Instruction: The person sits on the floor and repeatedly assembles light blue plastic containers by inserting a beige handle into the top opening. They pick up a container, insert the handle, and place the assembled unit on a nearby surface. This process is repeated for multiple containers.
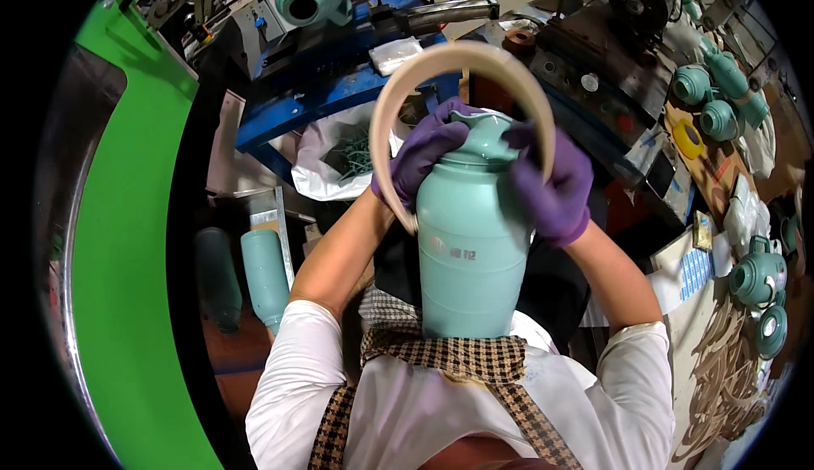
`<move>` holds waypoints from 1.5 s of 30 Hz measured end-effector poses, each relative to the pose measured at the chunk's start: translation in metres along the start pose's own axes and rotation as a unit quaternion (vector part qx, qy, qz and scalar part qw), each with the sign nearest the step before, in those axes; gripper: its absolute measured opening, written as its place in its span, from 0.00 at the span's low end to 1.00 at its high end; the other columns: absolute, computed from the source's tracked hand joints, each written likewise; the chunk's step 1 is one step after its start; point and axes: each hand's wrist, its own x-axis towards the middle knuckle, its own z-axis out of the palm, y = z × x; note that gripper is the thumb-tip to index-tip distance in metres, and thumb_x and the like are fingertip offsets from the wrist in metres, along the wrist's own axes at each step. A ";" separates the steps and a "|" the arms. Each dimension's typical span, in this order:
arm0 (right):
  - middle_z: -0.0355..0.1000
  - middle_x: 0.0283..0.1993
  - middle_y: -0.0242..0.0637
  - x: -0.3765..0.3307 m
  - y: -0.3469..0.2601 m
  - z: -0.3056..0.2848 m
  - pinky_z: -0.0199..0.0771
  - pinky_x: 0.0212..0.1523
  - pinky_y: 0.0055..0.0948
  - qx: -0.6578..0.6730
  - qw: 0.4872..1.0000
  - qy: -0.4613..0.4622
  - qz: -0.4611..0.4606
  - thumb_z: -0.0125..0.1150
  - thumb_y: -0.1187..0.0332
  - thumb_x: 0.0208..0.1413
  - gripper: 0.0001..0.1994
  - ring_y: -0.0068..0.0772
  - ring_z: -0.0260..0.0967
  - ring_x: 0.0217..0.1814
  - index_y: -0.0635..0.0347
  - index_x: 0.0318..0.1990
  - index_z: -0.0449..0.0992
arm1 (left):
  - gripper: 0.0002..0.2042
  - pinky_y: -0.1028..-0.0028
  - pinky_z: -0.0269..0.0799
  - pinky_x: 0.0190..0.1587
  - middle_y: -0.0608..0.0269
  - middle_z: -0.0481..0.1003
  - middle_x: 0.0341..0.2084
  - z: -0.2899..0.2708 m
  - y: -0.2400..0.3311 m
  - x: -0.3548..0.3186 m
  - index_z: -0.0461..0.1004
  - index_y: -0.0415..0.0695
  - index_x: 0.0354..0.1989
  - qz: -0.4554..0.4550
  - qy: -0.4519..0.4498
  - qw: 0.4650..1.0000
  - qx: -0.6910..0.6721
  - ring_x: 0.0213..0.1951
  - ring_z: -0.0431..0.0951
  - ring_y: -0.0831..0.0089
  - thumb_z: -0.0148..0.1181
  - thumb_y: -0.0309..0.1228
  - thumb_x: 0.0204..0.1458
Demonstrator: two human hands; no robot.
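Note:
A pale teal thermos flask (pixel 471 250) stands upright against my apron, its spouted top (pixel 486 138) facing up. My left hand (pixel 431 150), in a purple glove, is closed around the left side of the flask's neck. A beige curved handle strip (pixel 462 53) arches above the flask. Its left end hangs past my left wrist, in front of the flask's shoulder. My right hand (pixel 555 186), gloved likewise, is at the right side of the neck, closed where the strip's other end comes down. Motion blurs its fingers, and they hide that end.
Another teal flask (pixel 264 271) lies low at the left, beside a green panel (pixel 136 216). Ahead is a blue bench (pixel 318 107) with a teal flask top (pixel 307 0). Several beige strips (pixel 721 377) are heaped at the right, near a teal flask part (pixel 757 272).

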 end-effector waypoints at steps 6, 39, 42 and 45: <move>0.68 0.26 0.32 0.006 -0.011 0.020 0.70 0.51 0.32 0.013 0.987 0.126 -0.102 0.58 0.73 0.43 0.08 0.29 0.66 0.28 0.65 0.33 0.75 | 0.26 0.67 0.68 0.60 0.51 0.74 0.54 -0.035 -0.011 -0.004 0.67 0.37 0.57 0.058 -0.002 0.975 0.215 0.53 0.74 0.68 0.56 0.46 0.60; 0.62 0.67 0.47 -0.002 0.066 0.022 0.60 0.71 0.45 0.646 0.754 -0.065 0.100 0.55 0.38 0.59 0.35 0.45 0.63 0.68 0.62 0.59 0.67 | 0.12 0.46 0.69 0.60 0.62 0.79 0.41 0.076 0.022 -0.014 0.75 0.48 0.27 0.563 -0.219 0.605 0.518 0.51 0.77 0.57 0.56 0.42 0.56; 0.58 0.71 0.51 -0.011 0.062 -0.011 0.66 0.68 0.47 0.502 0.846 -0.071 0.166 0.58 0.49 0.60 0.28 0.51 0.63 0.69 0.57 0.62 0.65 | 0.17 0.46 0.68 0.61 0.61 0.79 0.43 0.071 0.006 -0.015 0.74 0.46 0.28 0.552 -0.249 0.634 0.480 0.54 0.77 0.56 0.54 0.46 0.60; 0.65 0.67 0.52 -0.076 0.106 -0.109 0.65 0.68 0.45 0.484 0.838 0.107 0.228 0.47 0.48 0.64 0.33 0.48 0.67 0.65 0.65 0.68 0.61 | 0.21 0.45 0.62 0.66 0.55 0.75 0.53 0.060 -0.017 -0.029 0.75 0.42 0.41 0.455 -0.336 0.704 0.430 0.59 0.74 0.57 0.55 0.51 0.61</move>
